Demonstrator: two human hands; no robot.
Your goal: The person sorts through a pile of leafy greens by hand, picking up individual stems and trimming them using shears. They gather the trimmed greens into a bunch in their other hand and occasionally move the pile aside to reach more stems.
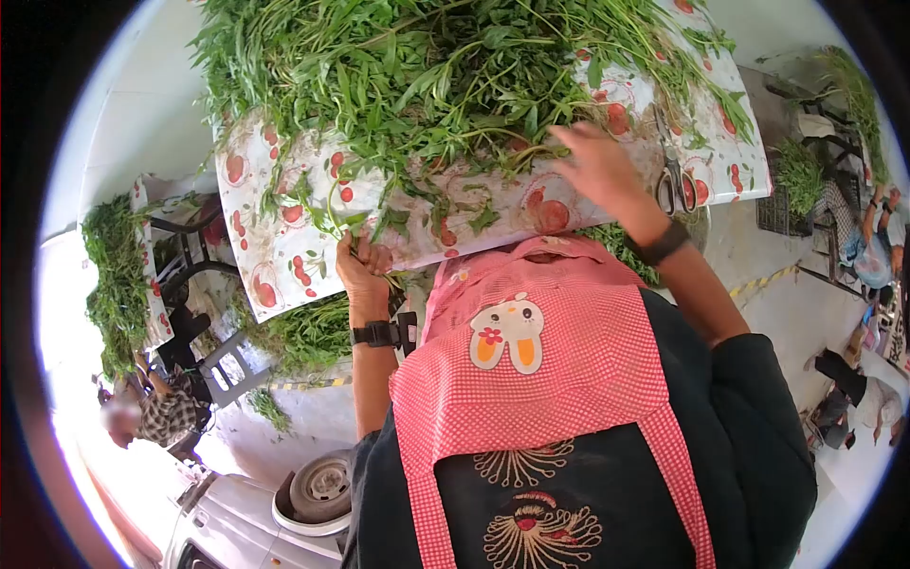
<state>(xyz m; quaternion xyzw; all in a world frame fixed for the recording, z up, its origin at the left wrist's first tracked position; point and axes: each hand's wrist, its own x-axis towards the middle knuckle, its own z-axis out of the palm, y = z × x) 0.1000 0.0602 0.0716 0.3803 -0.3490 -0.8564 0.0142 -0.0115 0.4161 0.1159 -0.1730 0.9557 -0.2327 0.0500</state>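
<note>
A large heap of leafy green stems (408,85) covers the far part of a table with a fruit-print cloth (417,213). My left hand (365,266) is at the table's near edge, its fingers closed round a few green stems (332,213) that rise above the fist. To the right, my right hand (597,166) is over the cloth at the heap's near edge, slightly blurred, with its fingers apart and nothing visible in them. Scissors with dark handles (675,175) lie on the cloth just right of that hand. Loose leaves are scattered between the hands.
More greens (318,332) lie below the table's near edge. At the left, a person in a checked shirt (171,412) is beside another heap (114,284). Crates with greens (796,180) and other people are at the right. A vehicle (246,522) stands at the lower left.
</note>
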